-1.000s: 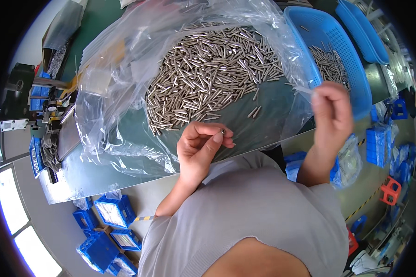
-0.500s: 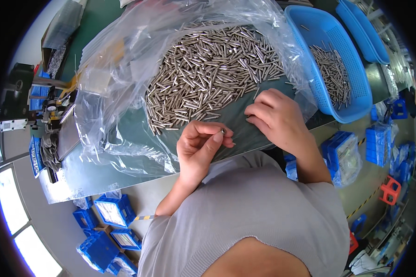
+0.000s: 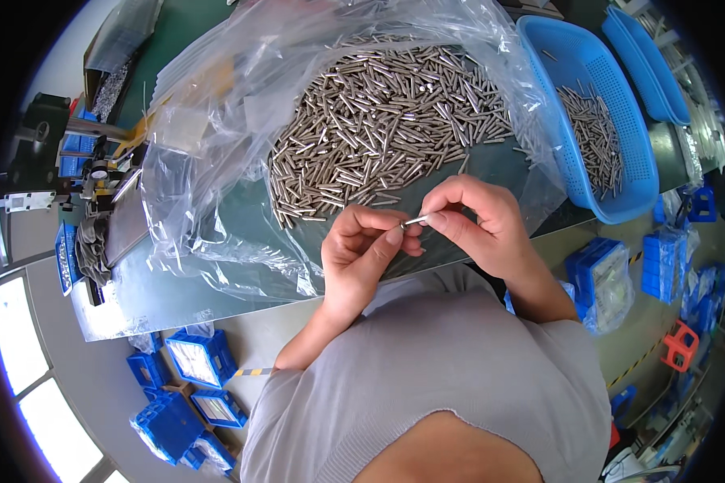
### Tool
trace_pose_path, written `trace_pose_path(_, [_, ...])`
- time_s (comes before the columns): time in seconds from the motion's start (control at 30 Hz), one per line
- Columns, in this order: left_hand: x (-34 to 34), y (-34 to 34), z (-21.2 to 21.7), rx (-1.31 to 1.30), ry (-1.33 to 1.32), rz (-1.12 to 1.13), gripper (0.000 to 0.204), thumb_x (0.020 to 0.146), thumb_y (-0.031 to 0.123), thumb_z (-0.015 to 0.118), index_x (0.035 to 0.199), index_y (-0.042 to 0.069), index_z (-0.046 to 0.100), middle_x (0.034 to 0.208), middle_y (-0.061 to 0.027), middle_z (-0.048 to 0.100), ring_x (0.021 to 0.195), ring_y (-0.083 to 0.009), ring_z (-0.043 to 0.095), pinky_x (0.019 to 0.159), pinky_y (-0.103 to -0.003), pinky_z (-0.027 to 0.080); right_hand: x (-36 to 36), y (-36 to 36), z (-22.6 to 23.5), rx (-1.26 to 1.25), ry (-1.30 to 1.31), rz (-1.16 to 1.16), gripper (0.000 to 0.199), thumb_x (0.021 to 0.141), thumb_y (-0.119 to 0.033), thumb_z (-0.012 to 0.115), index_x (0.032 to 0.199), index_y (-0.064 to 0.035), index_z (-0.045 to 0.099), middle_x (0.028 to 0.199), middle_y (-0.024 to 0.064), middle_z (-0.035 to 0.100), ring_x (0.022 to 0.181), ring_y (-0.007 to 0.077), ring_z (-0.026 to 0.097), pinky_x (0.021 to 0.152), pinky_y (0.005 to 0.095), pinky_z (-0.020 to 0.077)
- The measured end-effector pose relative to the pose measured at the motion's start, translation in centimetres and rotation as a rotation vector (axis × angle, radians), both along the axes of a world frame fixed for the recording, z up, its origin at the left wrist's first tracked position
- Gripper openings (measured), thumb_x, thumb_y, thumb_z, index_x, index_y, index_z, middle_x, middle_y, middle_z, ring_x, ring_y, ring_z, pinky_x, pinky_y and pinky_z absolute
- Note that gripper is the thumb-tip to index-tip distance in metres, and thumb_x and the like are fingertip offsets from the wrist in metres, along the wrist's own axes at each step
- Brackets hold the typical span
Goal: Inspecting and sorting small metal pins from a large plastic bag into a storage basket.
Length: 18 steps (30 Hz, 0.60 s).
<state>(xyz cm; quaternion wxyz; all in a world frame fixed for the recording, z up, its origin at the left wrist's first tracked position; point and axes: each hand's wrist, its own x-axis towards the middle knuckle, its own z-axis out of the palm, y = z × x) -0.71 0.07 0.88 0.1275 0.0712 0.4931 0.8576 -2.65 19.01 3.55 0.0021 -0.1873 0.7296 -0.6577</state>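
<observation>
Above the table's near edge, my two hands meet with fingertips almost touching. My right hand point(image 3: 483, 221) pinches a slim metal pin point(image 3: 416, 220) between thumb and forefinger, and it points left. The pin's left end is at the fingertips of my left hand point(image 3: 356, 251). That hand is closed in a pinch on a small round metal piece point(image 3: 403, 226), mostly covered by the fingers. Whether the pin sits inside this piece or only touches it, I cannot tell. Just beyond my hands, a broad pile of similar metal pins point(image 3: 379, 121) lies on clear plastic sheeting point(image 3: 209, 181).
At the right stands a blue perforated basket point(image 3: 640, 173) with more pins in it, and another blue basket point(image 3: 651, 80) lies beyond. A dark metal fixture point(image 3: 36, 145) is at the left of the green table point(image 3: 209, 302). Blue crates point(image 3: 201, 358) stand on the floor.
My right hand has moved left from the pile's near edge and now shows a pin, brought to the piece in my left hand. The view has shifted slightly.
</observation>
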Motion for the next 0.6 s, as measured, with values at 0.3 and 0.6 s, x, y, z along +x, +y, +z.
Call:
trace_pose_path(0.3, [0.3,-0.1,-0.2,-0.005,0.014,0.006,0.008,0.092,-0.006,0.052,0.1,-0.004,0.051,0.099,-0.0147,0.063,0.083,-0.018,0.065,0.078,-0.032,0.056,-0.4,-1.0,-1.5,0.041,0.098,0.016,0.007,0.081,0.001,0.067,0.086,-0.0029,0.064,0.085,0.0041,0.058,0.065,0.0066,0.052,0.053,0.0206,0.0386])
trace_pose_path(0.6, [0.3,0.3,-0.1,-0.004,-0.016,0.033,0.009,0.091,-0.007,0.051,0.1,-0.004,0.053,0.099,-0.0161,0.063,0.082,-0.0187,0.065,0.076,-0.031,0.055,0.2,0.0,0.0,0.11,0.146,-0.118,0.01,0.078,0.003,0.068,0.085,-0.0021,0.062,0.085,0.004,0.057,0.066,0.0069,0.051,0.055,0.0196,0.0364])
